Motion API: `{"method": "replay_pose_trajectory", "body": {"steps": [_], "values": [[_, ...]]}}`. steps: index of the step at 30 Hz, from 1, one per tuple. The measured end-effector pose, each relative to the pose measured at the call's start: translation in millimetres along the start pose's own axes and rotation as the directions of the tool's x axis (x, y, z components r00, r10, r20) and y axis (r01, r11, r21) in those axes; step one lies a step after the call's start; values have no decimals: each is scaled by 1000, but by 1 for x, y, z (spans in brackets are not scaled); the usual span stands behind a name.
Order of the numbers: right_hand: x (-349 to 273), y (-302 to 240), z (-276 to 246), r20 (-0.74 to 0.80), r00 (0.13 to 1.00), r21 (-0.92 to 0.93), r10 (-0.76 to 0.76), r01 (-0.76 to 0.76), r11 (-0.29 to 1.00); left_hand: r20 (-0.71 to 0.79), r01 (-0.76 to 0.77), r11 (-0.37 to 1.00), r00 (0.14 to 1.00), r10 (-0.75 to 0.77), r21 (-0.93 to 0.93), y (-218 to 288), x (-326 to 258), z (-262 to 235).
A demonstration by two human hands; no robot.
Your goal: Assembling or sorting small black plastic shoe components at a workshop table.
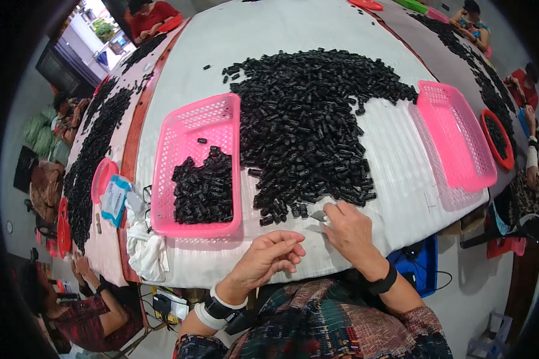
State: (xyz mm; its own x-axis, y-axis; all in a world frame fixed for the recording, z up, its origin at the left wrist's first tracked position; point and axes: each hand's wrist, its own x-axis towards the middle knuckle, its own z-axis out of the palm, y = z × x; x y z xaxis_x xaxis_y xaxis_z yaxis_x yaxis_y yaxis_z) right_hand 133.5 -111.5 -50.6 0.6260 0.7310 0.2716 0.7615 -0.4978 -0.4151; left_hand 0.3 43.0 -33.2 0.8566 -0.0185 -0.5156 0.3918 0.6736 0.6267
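Note:
A large heap of small black cylindrical plastic parts (305, 119) spreads over the white-covered table in front of me. My right hand (348, 230) is at the heap's near edge, fingers closed round a thin, grey, blade-like tool (315, 218). Its tip points left, close to a few loose black parts. Lower and to the left, my left hand (269, 256) hovers over the table's front edge with curled fingers. Its thumb lies against the forefinger; whatever may be between them is hidden. Left of the heap stands a pink basket (196, 230), partly filled with the same black parts.
Another pink basket (461, 134) stands on the right side. A white cloth (145, 251) and a blue-and-white packet (115, 197) lie at the left. Co-workers sit along neighbouring tables bearing more black parts (99, 143). Below the table edge is a blue crate (422, 266).

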Motion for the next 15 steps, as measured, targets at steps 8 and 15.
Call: {"method": "replay_pose_trajectory", "body": {"steps": [8, 15], "values": [[-12, -20, -29, 163, 974, 557, -158, 42, 829, -18, -120, 992, 993, 121, 51, -12, 6, 15], [-18, -32, -32, 148, 988, 664, -46, -65, 745, -42, -130, 983, 990, 136, 129, -15, 7, 22]]}}
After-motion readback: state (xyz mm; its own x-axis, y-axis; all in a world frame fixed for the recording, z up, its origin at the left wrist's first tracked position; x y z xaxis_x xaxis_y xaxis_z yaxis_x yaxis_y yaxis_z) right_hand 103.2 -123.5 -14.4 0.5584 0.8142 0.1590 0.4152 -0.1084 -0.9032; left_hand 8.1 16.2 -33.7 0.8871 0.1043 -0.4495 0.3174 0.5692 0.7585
